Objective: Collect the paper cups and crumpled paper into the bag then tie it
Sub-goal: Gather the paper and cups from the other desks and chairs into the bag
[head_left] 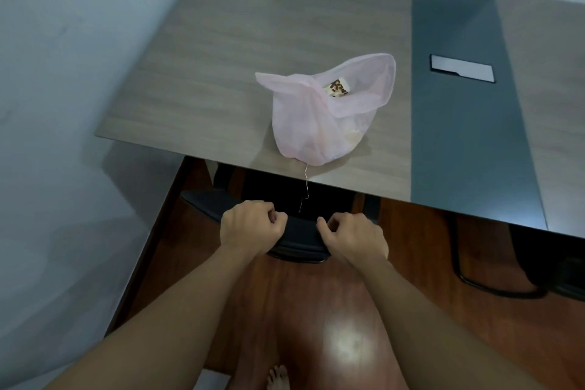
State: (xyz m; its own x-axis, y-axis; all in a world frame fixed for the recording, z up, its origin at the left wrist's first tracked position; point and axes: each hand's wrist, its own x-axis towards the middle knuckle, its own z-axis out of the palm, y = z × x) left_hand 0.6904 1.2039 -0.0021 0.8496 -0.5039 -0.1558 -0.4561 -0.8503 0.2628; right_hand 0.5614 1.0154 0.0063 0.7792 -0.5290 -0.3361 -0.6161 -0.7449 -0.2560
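Bag (319,123) on table (221,73), cup (338,88) inside

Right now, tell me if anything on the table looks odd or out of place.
The pink bag lies slumped near the front edge of the table, mouth gaping and untied, a printed cup showing inside. A thin thread trails from its bottom over the edge.

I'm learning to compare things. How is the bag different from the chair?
The bag is pink and see-through; the chair is black and solid. The bag lies on the table; the chair is lower, tucked partly under it. Both are at the table's near edge.
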